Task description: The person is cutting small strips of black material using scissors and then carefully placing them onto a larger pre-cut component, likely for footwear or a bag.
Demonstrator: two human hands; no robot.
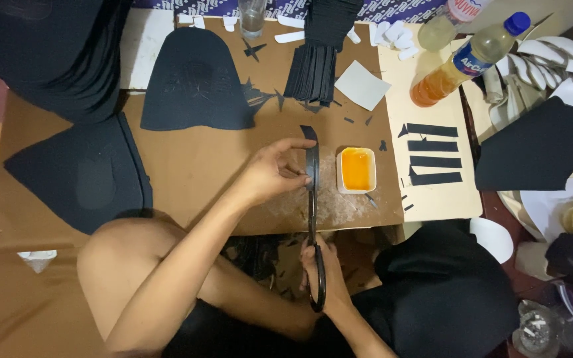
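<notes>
Hands worked one long black strip (312, 199) stretched taut between them above the near edge of the brown cardboard sheet (200, 166) that covered the desk. The left hand (274, 174) pinched the strip's far end, fingers pressed together around it, apparently to keep it straight and off the surface. The right hand (321, 275), just past the cardboard's near edge, was closed on the strip's lower end, where it curved into a loop. A small white tray of orange liquid (356, 170), probably glue, sat just beside the strip, within easy reach. Four cut black strips (434, 154) lay in a row on the pale board at the desk's right side, likely set apart to stay clean. Near the far edge sat a stack of black pieces (312, 73) and a dark hood-shaped piece (197, 79).
</notes>
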